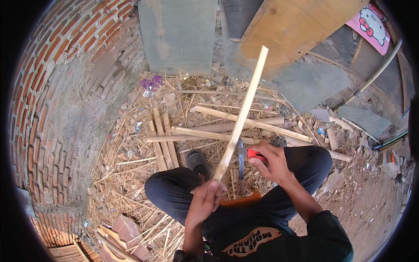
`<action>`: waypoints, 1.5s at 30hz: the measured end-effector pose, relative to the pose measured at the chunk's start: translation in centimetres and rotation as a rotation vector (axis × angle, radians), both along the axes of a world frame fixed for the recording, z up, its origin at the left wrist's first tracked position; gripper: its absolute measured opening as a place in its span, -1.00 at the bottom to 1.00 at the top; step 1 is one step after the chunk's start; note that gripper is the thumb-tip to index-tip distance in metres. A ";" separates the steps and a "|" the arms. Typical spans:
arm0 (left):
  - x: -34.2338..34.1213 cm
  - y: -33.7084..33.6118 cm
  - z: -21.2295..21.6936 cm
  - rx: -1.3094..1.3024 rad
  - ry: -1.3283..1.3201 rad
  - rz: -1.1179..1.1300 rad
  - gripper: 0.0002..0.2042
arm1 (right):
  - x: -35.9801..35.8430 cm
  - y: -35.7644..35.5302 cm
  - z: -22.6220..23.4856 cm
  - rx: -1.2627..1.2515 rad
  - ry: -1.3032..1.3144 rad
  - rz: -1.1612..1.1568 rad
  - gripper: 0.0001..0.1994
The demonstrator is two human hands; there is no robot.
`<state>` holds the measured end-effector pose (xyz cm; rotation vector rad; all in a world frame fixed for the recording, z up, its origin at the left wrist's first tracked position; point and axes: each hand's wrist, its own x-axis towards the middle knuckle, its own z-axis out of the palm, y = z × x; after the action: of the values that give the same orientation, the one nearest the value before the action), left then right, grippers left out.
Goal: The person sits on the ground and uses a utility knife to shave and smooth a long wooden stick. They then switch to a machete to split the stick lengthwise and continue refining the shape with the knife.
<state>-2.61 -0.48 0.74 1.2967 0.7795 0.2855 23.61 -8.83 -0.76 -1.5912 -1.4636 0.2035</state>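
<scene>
My left hand (pixel 205 198) grips the near end of a long pale bamboo strip (pixel 242 113) that slants up and away toward the upper right. My right hand (pixel 270 161) is closed on the red handle of a knife (pixel 241 168); its dark blade points down, just right of the strip's lower part. Both hands are above my knees in dark trousers, and I sit low over the ground.
Several split bamboo pieces (pixel 209 133) lie crossed on straw and shavings ahead. A brick wall (pixel 52 109) curves along the left. A grey slab (pixel 179 30) and a wooden board (pixel 292 26) lean at the back. A dark sandal (pixel 197 161) is by my left knee.
</scene>
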 end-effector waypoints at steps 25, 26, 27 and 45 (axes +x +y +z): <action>4.0 -1.8 3.4 0.733 0.194 0.051 -0.71 | -1.8 -0.5 4.2 0.005 -0.269 0.056 -0.66; 4.0 -1.7 3.4 0.723 0.200 0.049 -0.76 | -1.8 -0.5 4.4 -0.011 -0.276 0.052 -0.65; 3.9 -1.7 3.3 0.714 0.206 0.047 -0.79 | -1.9 -0.4 4.4 -0.012 -0.280 0.043 -0.65; 3.9 -1.8 3.0 0.750 0.237 0.090 -0.81 | -1.5 0.0 4.5 0.006 -0.323 -0.098 -0.74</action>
<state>1.31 -2.26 3.72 2.0289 0.9767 0.5344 22.07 -8.80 3.77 -1.7450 -1.6204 -0.1199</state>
